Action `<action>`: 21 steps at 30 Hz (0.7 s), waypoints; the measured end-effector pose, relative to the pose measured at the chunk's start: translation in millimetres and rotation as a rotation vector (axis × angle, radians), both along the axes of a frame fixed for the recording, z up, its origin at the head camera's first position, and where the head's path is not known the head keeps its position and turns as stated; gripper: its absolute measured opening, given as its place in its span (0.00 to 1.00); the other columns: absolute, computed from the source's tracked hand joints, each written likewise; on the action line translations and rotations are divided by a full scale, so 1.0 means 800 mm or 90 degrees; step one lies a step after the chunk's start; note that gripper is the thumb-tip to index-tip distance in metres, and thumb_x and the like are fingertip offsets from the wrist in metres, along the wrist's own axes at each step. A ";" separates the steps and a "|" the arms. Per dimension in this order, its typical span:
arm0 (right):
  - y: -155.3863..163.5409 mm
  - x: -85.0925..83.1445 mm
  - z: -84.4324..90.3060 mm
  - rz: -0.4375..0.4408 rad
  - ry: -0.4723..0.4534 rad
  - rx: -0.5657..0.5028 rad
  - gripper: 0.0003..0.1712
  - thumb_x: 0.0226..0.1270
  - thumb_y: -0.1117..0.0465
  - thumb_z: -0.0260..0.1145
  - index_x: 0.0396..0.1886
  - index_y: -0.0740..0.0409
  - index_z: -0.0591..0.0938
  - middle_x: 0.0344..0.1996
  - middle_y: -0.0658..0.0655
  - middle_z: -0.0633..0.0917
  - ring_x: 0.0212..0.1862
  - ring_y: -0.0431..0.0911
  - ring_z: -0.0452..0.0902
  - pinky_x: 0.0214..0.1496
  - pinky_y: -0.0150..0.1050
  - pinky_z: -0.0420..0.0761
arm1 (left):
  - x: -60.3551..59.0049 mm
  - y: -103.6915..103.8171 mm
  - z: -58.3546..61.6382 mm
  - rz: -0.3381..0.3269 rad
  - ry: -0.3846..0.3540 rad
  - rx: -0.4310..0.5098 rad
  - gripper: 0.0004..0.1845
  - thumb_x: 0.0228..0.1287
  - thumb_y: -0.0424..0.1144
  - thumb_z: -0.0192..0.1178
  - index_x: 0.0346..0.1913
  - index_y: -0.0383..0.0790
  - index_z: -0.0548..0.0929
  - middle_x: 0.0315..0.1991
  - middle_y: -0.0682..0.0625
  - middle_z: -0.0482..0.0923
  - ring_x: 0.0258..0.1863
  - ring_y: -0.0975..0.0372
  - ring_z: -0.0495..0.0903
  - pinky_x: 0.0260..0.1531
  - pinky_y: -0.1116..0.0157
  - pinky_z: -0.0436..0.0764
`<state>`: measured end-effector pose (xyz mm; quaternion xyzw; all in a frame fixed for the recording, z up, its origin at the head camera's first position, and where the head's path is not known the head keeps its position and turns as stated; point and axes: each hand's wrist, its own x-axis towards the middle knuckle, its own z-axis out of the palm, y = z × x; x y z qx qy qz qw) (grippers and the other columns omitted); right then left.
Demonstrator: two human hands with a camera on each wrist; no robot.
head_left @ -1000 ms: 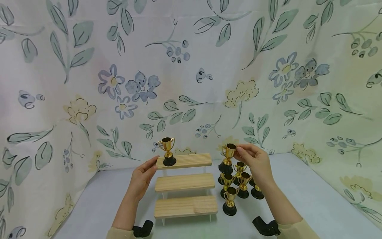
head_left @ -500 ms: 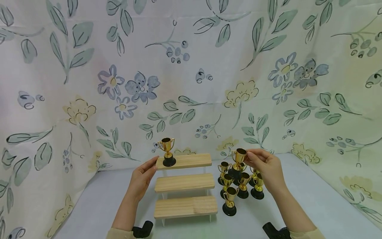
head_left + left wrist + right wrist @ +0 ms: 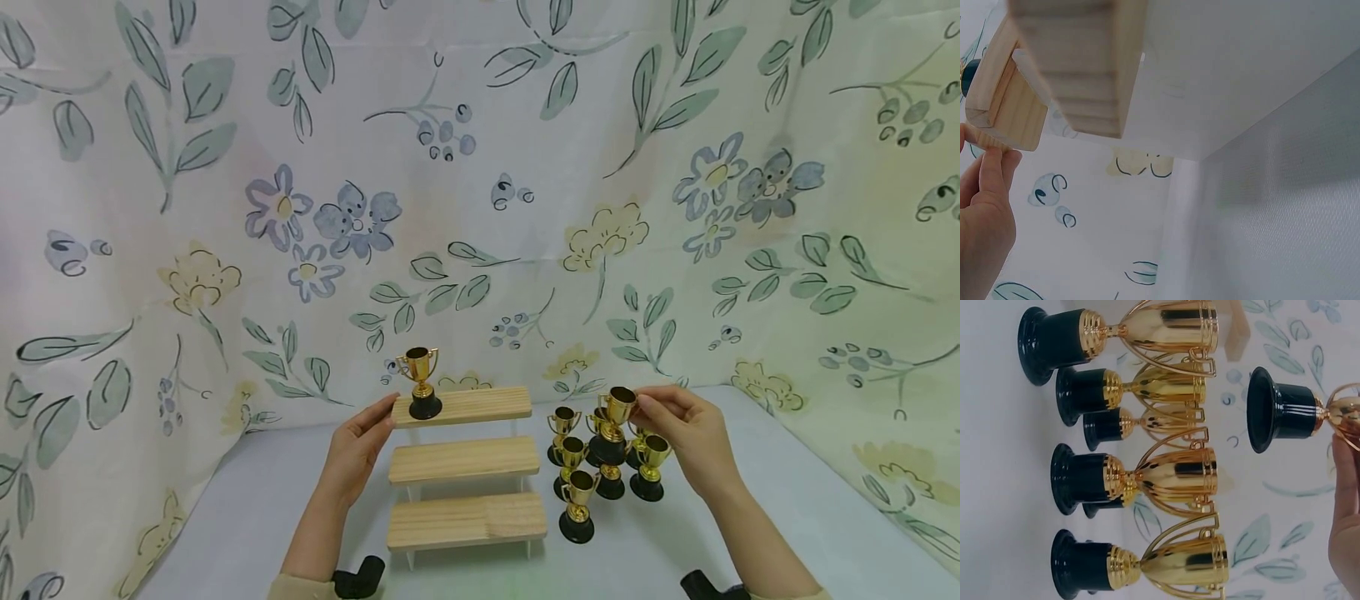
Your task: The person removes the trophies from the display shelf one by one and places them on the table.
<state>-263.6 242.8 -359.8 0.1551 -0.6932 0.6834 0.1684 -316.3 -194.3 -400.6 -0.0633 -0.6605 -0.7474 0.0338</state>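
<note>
Trophy (image 3: 613,421) pinched in right hand (image 3: 686,433), left hand (image 3: 358,446) steadying shelf (image 3: 465,406)

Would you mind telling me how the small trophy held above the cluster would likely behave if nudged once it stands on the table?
The trophy probably tips easily: its gold cup sits high on a thin stem over a narrow black base. It seems light, since the right hand lifts it by fingertips alone. If it tips among the close-packed trophies, it might knock them over.
</note>
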 end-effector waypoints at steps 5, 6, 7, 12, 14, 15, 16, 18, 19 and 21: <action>0.006 0.002 -0.006 -0.004 -0.006 0.008 0.09 0.71 0.63 0.63 0.46 0.60 0.84 0.36 0.40 0.90 0.39 0.34 0.88 0.44 0.29 0.88 | 0.000 0.000 0.001 -0.003 0.000 0.001 0.28 0.71 0.30 0.55 0.72 0.34 0.66 0.72 0.44 0.66 0.56 0.80 0.77 0.60 0.81 0.75; 0.008 0.002 -0.007 -0.004 -0.010 0.011 0.09 0.71 0.63 0.63 0.46 0.61 0.84 0.36 0.40 0.90 0.39 0.34 0.88 0.44 0.29 0.88 | 0.000 -0.001 0.001 -0.003 0.001 0.002 0.28 0.71 0.30 0.56 0.72 0.34 0.66 0.71 0.45 0.67 0.56 0.80 0.77 0.60 0.81 0.75; 0.009 0.002 -0.008 -0.006 -0.012 0.017 0.10 0.71 0.62 0.63 0.46 0.61 0.84 0.37 0.39 0.90 0.39 0.34 0.88 0.45 0.29 0.88 | 0.000 -0.001 0.000 -0.004 0.002 0.002 0.28 0.71 0.31 0.56 0.72 0.34 0.66 0.70 0.47 0.68 0.56 0.80 0.77 0.61 0.81 0.75; 0.018 0.004 -0.015 -0.017 -0.018 0.052 0.10 0.72 0.62 0.62 0.46 0.62 0.84 0.36 0.38 0.90 0.39 0.34 0.88 0.45 0.28 0.88 | 0.000 -0.002 -0.001 -0.011 0.012 0.003 0.29 0.70 0.31 0.57 0.73 0.34 0.66 0.64 0.56 0.73 0.57 0.80 0.77 0.61 0.81 0.75; 0.021 0.005 -0.018 -0.018 -0.017 0.058 0.10 0.72 0.63 0.62 0.46 0.62 0.84 0.36 0.38 0.89 0.38 0.35 0.88 0.45 0.28 0.88 | 0.000 -0.002 -0.001 -0.015 0.015 0.005 0.29 0.70 0.31 0.57 0.73 0.34 0.66 0.62 0.58 0.73 0.57 0.79 0.77 0.61 0.81 0.75; 0.022 0.005 -0.020 -0.017 -0.016 0.058 0.09 0.72 0.63 0.62 0.46 0.63 0.84 0.36 0.38 0.89 0.37 0.35 0.88 0.45 0.28 0.88 | 0.000 -0.002 -0.001 -0.016 0.016 0.005 0.29 0.70 0.31 0.57 0.73 0.34 0.66 0.62 0.59 0.73 0.57 0.79 0.77 0.61 0.81 0.75; 0.024 0.006 -0.021 -0.015 -0.014 0.058 0.09 0.72 0.63 0.62 0.45 0.63 0.84 0.36 0.38 0.89 0.37 0.35 0.88 0.45 0.28 0.88 | 0.000 -0.002 -0.001 -0.016 0.017 0.005 0.29 0.70 0.32 0.57 0.73 0.33 0.66 0.61 0.59 0.74 0.57 0.79 0.77 0.61 0.81 0.75; 0.026 0.007 -0.024 -0.009 -0.013 0.053 0.09 0.72 0.64 0.61 0.45 0.62 0.84 0.36 0.38 0.90 0.37 0.35 0.88 0.45 0.29 0.88 | 0.000 -0.002 -0.001 -0.016 0.018 0.007 0.29 0.70 0.32 0.57 0.73 0.33 0.65 0.60 0.60 0.74 0.57 0.79 0.77 0.61 0.81 0.75; 0.026 0.007 -0.025 -0.005 -0.013 0.051 0.09 0.72 0.65 0.61 0.45 0.62 0.85 0.36 0.39 0.90 0.37 0.35 0.88 0.45 0.29 0.88 | 0.001 -0.002 -0.001 -0.015 0.018 0.007 0.29 0.70 0.32 0.57 0.73 0.33 0.65 0.60 0.61 0.75 0.57 0.79 0.77 0.61 0.81 0.75; 0.028 0.007 -0.028 0.001 -0.013 0.046 0.09 0.72 0.65 0.61 0.45 0.62 0.85 0.36 0.39 0.90 0.37 0.35 0.88 0.45 0.30 0.88 | 0.001 -0.002 -0.001 -0.014 0.018 0.008 0.29 0.70 0.32 0.57 0.73 0.33 0.65 0.58 0.62 0.75 0.57 0.79 0.77 0.61 0.81 0.75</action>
